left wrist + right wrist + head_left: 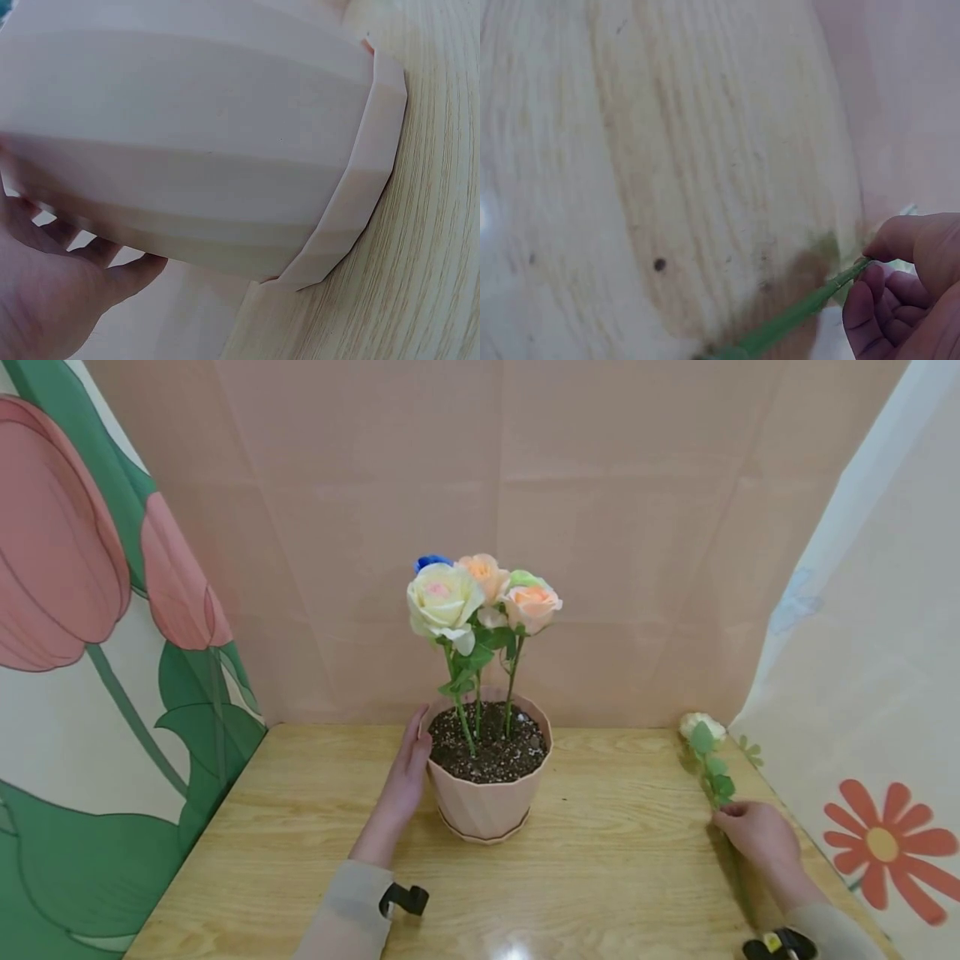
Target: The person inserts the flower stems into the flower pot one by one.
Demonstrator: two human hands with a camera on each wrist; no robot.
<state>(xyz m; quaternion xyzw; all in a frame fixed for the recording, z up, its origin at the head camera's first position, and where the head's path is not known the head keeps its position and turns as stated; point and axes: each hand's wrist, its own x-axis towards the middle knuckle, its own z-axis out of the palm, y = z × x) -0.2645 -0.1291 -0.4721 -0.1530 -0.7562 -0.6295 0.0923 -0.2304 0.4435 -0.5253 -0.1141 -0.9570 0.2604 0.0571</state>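
A pale pink flowerpot (487, 806) filled with dark soil stands on a matching saucer (483, 837) at the middle of the table. Several artificial roses rise from the soil: a cream rose (444, 599), peach ones (532, 607), and part of a blue one (432, 562) behind. My left hand (405, 772) rests against the pot's left side with its fingers extended, also seen along the pot wall (180, 105) in the left wrist view. At the table's right, my right hand (759, 837) pinches the green stem (795, 319) of a white rose (702, 727) between thumb and fingers.
The wooden table (615, 868) meets a plain pinkish backdrop (615, 527) behind the pot. A tulip-printed panel (60, 543) borders the left side, and a pale panel with a red flower print (881, 843) borders the right, near my right hand.
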